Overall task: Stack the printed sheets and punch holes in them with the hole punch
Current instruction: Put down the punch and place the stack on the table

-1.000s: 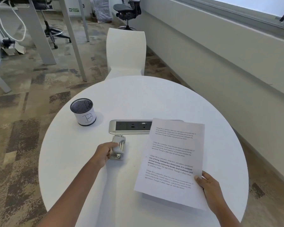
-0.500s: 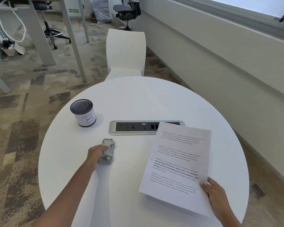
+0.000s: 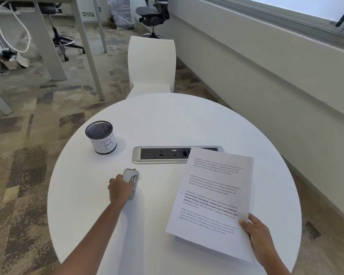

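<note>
The right hand (image 3: 260, 233) pinches the near right corner of the printed sheets (image 3: 213, 199), thumb on top. The sheets are white, held at a slant just above the table (image 3: 167, 120) on the near side of the socket panel (image 3: 163, 154), and their far corner covers the panel's right end. A shadow lies under their near edge. Four short paragraphs are printed on the top sheet, each starting "Village life is a peaceful, close-knit, and nature-connected way of living"; the third is partly in bold.

The left hand (image 3: 120, 188) curls around the hole punch (image 3: 131, 178), a small silver-grey metal tool resting on the table, near the panel's left end on its near side and well apart from the sheets.

The socket panel is a silver strip with black ports, set into the round white table. Left of it stands a mesh pen cup (image 3: 101, 139) with a white label bearing a handwritten "B".

Beyond the panel a white chair (image 3: 151, 64) is pushed up to the table's far edge. Farther off are grey desk legs (image 3: 81, 46), a black office chair (image 3: 153, 12) and a green "EXIT" sign (image 3: 88, 14).
</note>
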